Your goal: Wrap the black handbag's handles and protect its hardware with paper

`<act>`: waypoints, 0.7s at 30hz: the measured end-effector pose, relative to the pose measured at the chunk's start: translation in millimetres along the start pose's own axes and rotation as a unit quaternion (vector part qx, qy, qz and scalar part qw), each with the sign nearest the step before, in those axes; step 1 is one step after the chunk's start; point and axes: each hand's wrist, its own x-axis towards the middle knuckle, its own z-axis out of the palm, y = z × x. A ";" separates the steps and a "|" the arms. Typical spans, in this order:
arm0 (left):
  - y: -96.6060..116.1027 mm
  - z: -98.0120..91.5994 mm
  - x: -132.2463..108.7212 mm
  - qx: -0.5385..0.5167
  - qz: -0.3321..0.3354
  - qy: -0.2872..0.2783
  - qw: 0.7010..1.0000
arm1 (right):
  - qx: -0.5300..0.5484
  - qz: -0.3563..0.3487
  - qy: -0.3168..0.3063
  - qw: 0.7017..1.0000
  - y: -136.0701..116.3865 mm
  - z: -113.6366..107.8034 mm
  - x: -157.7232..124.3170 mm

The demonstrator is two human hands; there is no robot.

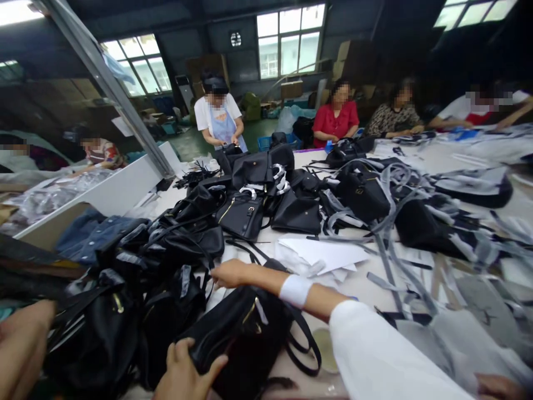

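Note:
A black leather-look bag (233,316) with a gold zipper and a looped strap lies on the table in front of me. My left hand (183,369) grips its near left end, thumb and fingers around the edge. Beyond the bag, my right hand (229,273) is closed with fingertips pinched on a thin black strap; which bag that strap belongs to is unclear. A white band (295,290) circles my right wrist. More black bags (104,316) are heaped close on the left.
Piled bags (254,166) cover the table's far side. White paper sheets (322,254) and grey wrapped straps (387,266) lie to the right. A co-worker's blurred hand (27,344) is at the left edge, another hand (499,386) at lower right. Several people work across the table. A metal post (112,83) rises at left.

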 end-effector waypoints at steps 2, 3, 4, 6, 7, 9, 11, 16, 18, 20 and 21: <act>4.5 -8.2 13.6 0.034 -0.009 -0.039 0.999 | -0.016 -0.021 0.104 0.994 22.2 -8.8 -31.1; 5.2 -13.0 22.9 0.057 -0.007 -0.054 0.997 | -0.023 -0.012 0.175 0.984 35.2 -9.1 -51.6; 5.0 -17.5 33.0 0.083 0.006 -0.054 0.995 | -0.019 0.016 0.248 0.968 48.4 -5.1 -74.2; 2.2 -23.4 53.4 0.132 0.059 -0.021 0.989 | 0.009 0.115 0.383 0.916 72.3 18.9 -120.0; 0.2 -24.3 62.8 0.146 0.092 -0.004 0.985 | 0.044 0.160 0.405 0.899 81.6 39.3 -140.0; -3.9 -21.7 78.9 0.142 0.137 -0.012 0.980 | 0.187 0.208 0.293 0.914 92.7 93.1 -167.0; -7.2 -14.5 91.1 0.110 0.139 -0.058 0.983 | 0.328 0.241 0.168 0.898 94.4 151.4 -172.4; -10.4 7.9 98.9 0.093 0.098 -0.125 0.983 | 0.496 0.173 0.339 0.781 84.8 225.1 -133.7; -11.6 16.0 89.6 0.085 0.092 -0.130 0.984 | 0.557 0.173 0.379 0.718 86.6 225.0 -125.7; -14.2 25.0 73.8 0.072 0.093 -0.126 0.985 | 0.578 0.177 0.392 0.694 93.0 224.1 -127.8; -16.1 30.3 64.7 0.069 0.098 -0.123 0.985 | 0.578 0.174 0.392 0.694 97.1 225.9 -131.3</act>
